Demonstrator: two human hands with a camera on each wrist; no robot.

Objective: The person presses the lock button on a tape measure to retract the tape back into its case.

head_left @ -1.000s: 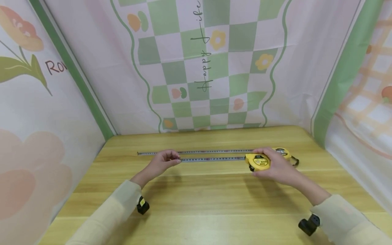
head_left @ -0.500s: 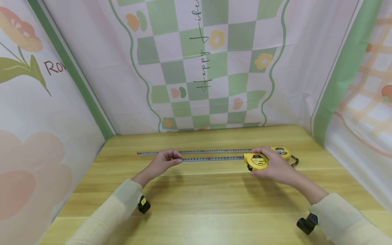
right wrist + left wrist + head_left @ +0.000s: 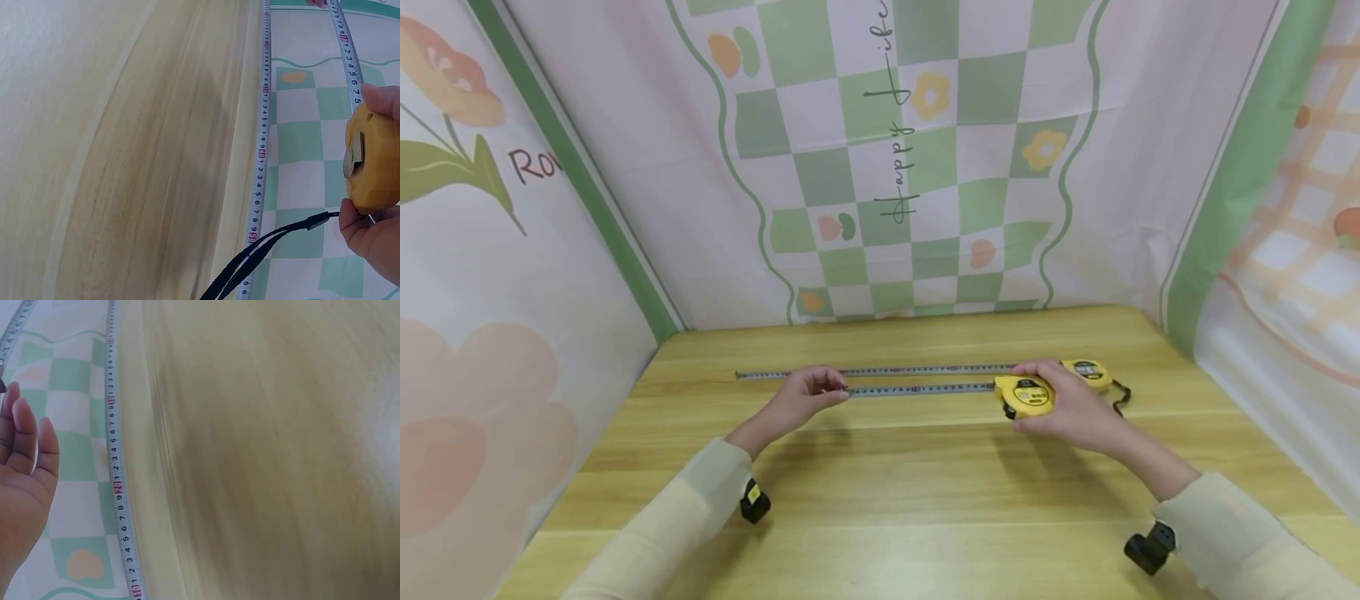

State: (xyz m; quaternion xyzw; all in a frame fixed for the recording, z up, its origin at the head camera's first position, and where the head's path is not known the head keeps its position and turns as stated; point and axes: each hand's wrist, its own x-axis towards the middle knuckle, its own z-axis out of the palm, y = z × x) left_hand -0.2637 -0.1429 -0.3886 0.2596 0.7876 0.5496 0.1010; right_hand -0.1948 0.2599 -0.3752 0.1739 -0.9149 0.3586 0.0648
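Note:
In the head view my left hand point(image 3: 807, 394) pinches the end of a steel tape blade point(image 3: 917, 390). The blade runs straight across to a yellow tape measure point(image 3: 1028, 396), which my right hand point(image 3: 1071, 408) grips by its case. Both hands are raised above the table, with their shadows falling on it. Behind them a second tape measure point(image 3: 1086, 372) lies on the table, its own blade point(image 3: 940, 369) drawn out far to the left, roughly parallel to the held one. The right wrist view shows the held case point(image 3: 375, 162) side on, thumb and fingers around it.
The wooden table point(image 3: 880, 492) meets a printed cloth backdrop point(image 3: 985, 167) at its far edge, with cloth walls at left and right. A black wrist strap point(image 3: 275, 237) hangs by my right fingers.
My hands have drawn slightly closer together, left hand to the right, right hand and case to the left. The held stretch of blade is a little shorter. The second tape measure stays put.

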